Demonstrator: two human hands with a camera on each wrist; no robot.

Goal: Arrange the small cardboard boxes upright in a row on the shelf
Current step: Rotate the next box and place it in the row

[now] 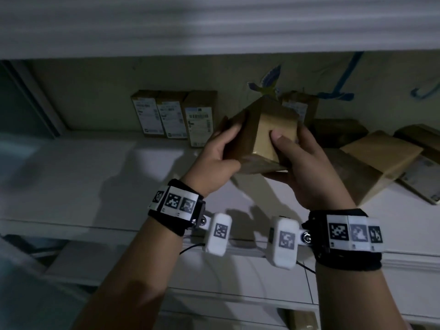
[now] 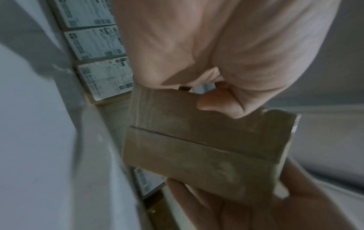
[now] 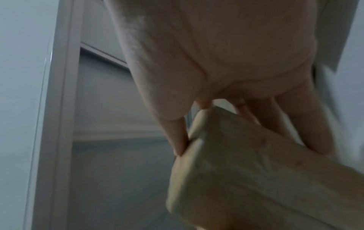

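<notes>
Both hands hold one small brown cardboard box (image 1: 264,136) tilted in the air above the white shelf (image 1: 95,177). My left hand (image 1: 221,151) grips its left side, thumb on the near face. My right hand (image 1: 302,163) grips its right side, thumb pressed on the lit face. The same held box (image 2: 197,152) fills the left wrist view, and the box (image 3: 265,171) fills the lower right of the right wrist view. Three labelled boxes (image 1: 173,115) stand upright in a row at the shelf's back, just left of the held box.
Another upright box (image 1: 301,106) stands behind the held one. Several boxes (image 1: 381,158) lie flat or tilted on the right of the shelf. A shelf board (image 1: 214,25) hangs overhead. A back wall (image 1: 95,86) closes the shelf.
</notes>
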